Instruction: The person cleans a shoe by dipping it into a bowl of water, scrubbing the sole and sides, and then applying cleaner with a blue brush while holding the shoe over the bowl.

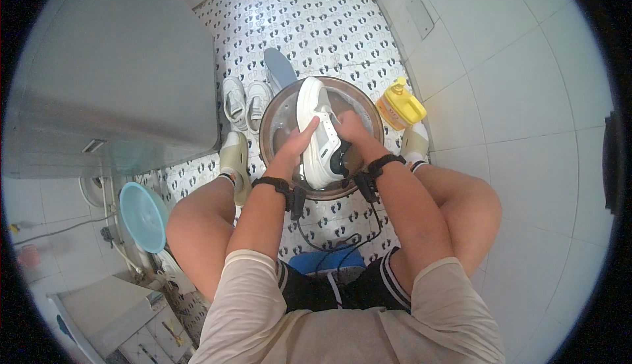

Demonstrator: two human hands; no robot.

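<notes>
Gripping white sneaker (317, 133) between both hands.

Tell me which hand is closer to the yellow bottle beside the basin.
Right. The right hand grips the white shoe on the side facing the yellow bottle; the left hand holds the shoe's far side, farther from the bottle.

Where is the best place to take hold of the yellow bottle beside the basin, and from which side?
Probably the yellow bottle is best gripped around its body just below the cap, coming from above: it stands upright on the floor, close against the basin and the wall.
</notes>
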